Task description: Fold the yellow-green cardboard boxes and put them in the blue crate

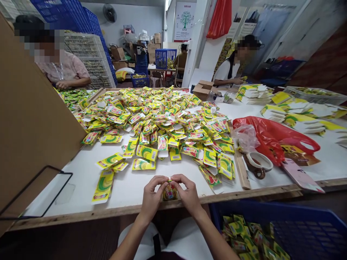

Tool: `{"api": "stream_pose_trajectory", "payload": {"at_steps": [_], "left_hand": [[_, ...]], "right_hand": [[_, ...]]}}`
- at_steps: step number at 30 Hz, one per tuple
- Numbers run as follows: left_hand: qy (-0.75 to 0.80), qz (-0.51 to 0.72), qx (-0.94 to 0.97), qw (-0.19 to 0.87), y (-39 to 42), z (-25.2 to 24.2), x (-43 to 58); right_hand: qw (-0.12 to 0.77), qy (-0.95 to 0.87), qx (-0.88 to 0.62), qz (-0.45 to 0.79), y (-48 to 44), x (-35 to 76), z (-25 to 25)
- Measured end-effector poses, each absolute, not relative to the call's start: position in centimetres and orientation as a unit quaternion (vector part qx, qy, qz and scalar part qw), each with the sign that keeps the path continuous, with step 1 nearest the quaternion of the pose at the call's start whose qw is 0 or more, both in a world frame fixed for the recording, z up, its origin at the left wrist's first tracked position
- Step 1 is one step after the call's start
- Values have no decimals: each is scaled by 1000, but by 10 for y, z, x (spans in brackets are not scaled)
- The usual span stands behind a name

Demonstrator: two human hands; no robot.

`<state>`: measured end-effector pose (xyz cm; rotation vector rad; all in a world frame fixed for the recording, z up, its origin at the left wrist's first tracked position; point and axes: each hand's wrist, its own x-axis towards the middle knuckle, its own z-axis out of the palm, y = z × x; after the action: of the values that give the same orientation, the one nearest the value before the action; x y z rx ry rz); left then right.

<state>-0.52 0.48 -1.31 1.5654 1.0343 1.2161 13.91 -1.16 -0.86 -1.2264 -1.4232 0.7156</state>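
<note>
Head view: left hand (151, 198) & right hand (189, 196) both grip one yellow packet (170, 193).

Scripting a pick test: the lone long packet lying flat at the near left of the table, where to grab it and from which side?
Probably the white flap end of the long packet, from above on the near side. It lies flat, so fingers need an edge; that end faces bare table, clear of the heap.

No legible text on packets (146, 153) or wall poster (185, 21)
</note>
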Motion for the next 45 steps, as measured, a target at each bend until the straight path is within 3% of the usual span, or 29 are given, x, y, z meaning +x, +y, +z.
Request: {"api": "stream_pose_trajectory", "payload": {"at_steps": [4,7,11,14,17,27,35,45], "left_hand": [[420,467,672,391,4,-13,-9],[473,437,705,296,21,-13,-23],[570,303,751,137,60,-21,-56],[603,202,764,110,81,-25,-76],[567,182,796,108,81,-20,-83],[450,344,770,295,30,17,-61],[444,458,640,428,19,-5,-34],[427,441,631,475,23,-11,-39]], "right_hand": [[544,-603,-504,294,-18,142,-11],[541,-580,-571,212,-38,175,5],[435,-506,-742,61,-81,256,32],[372,-477,-796,21,-104,296,37],[386,-486,-782,57,-106,287,27],[473,-649,-541,249,-35,142,13],[563,-535,-495,389,-7,126,-17],[517,-603,-497,348,1,125,-11]]}}
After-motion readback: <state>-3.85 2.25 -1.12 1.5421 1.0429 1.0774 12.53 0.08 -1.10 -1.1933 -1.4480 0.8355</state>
